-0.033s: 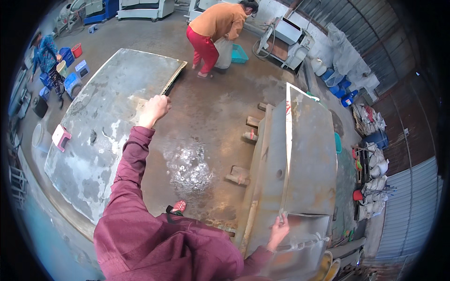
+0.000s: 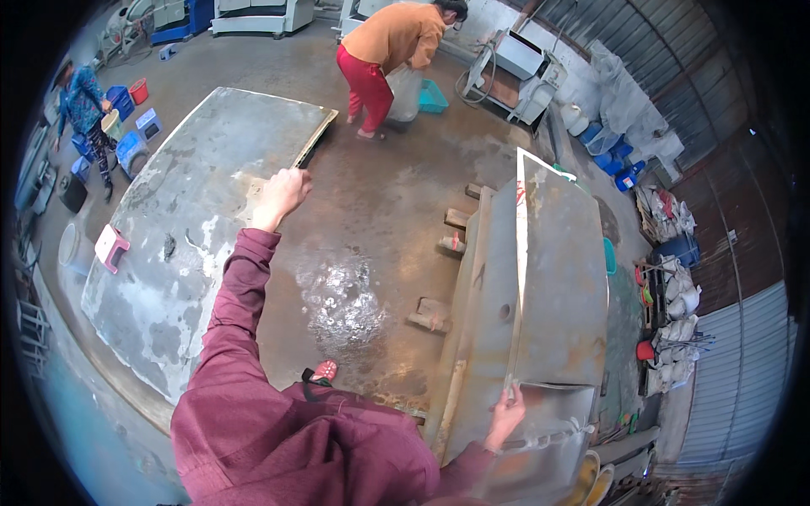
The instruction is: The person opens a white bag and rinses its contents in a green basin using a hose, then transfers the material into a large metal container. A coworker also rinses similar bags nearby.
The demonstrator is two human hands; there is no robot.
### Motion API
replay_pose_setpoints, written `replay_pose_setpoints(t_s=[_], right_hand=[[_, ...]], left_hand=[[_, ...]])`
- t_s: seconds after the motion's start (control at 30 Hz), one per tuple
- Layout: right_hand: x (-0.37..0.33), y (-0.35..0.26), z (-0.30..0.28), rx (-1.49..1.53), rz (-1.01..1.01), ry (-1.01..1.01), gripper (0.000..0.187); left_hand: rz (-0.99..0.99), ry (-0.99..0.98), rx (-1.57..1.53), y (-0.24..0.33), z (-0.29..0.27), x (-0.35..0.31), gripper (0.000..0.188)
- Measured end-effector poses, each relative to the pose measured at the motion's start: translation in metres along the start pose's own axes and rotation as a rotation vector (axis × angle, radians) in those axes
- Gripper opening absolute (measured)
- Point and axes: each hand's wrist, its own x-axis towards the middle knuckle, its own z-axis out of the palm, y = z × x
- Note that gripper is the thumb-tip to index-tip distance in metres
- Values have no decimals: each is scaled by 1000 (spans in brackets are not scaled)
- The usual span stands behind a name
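Note:
My left hand (image 2: 285, 199), at the end of a maroon sleeve, is closed at the right edge of a large grey slab (image 2: 160, 202). Its fingers curl over that edge, so what lies under them is hidden. The slab is worn, with pale blotches and a small dark clump (image 2: 170, 246) on top. To the right, my right hand (image 2: 504, 417) pinches the near end of a thin pale strip (image 2: 521, 244). This strip runs along the left edge of a grey metal panel (image 2: 561, 278). Below the fingers lies a shiny grey sheet (image 2: 548, 405).
A person in an orange top (image 2: 392, 38) bends over a pale sack (image 2: 405, 93) beside a turquoise basket (image 2: 432, 97). Another person (image 2: 84, 101) stands far left among blue crates. Wooden blocks (image 2: 430, 314) jut out beside the panel. A pink-white stool (image 2: 110, 247) is at the slab's left.

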Motion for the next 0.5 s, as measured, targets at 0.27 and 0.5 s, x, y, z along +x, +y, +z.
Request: replay_pose_setpoints(t_s=[0.27,0.5], right_hand=[[10,-31,-2,-246,-197,190,35],[43,-61,-29,-257,-375,-132,34]], left_hand=[[226,394,-568,3,-30,18,28],[60,-81,-1191,60,-23,19,48]])
